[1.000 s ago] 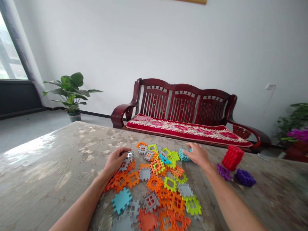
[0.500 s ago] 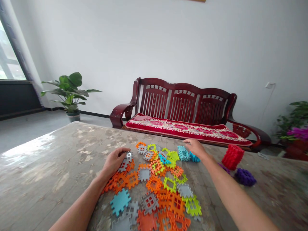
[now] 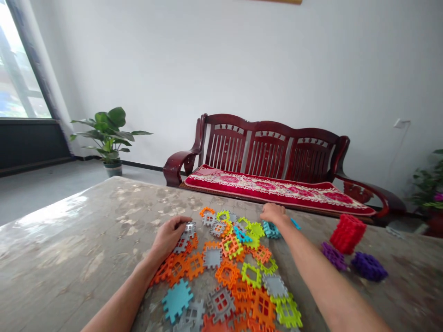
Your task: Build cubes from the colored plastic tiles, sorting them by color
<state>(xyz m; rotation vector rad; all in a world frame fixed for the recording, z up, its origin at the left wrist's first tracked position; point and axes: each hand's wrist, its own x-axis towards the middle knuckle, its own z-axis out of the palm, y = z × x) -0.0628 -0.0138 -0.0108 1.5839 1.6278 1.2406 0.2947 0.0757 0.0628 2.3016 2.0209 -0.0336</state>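
Observation:
My left hand (image 3: 174, 233) is closed, its fingertips on the edge of a grey window tile (image 3: 190, 229) at the left of a heap of plastic interlocking tiles. More grey and orange tiles (image 3: 177, 267) lie beside it. My right hand (image 3: 275, 215) is at the heap's far right, fingers curled; what they hold is hidden. Just below it is a stack of teal tiles (image 3: 271, 229), partly covered by the hand. A thin blue piece (image 3: 295, 223) shows past the right wrist. A solid teal tile (image 3: 177, 299) lies at the near left of the heap.
A red block of joined tiles (image 3: 348, 233) stands at the right, with two purple clusters (image 3: 368, 266) close to it. The patterned table (image 3: 86, 258) has its far edge before a wooden bench (image 3: 266, 147). A potted plant (image 3: 110, 131) stands beyond, left.
My right hand has moved slightly left over the teal stack, and its fingers have curled in. My left hand stays by the grey tile. The view has shifted a little left.

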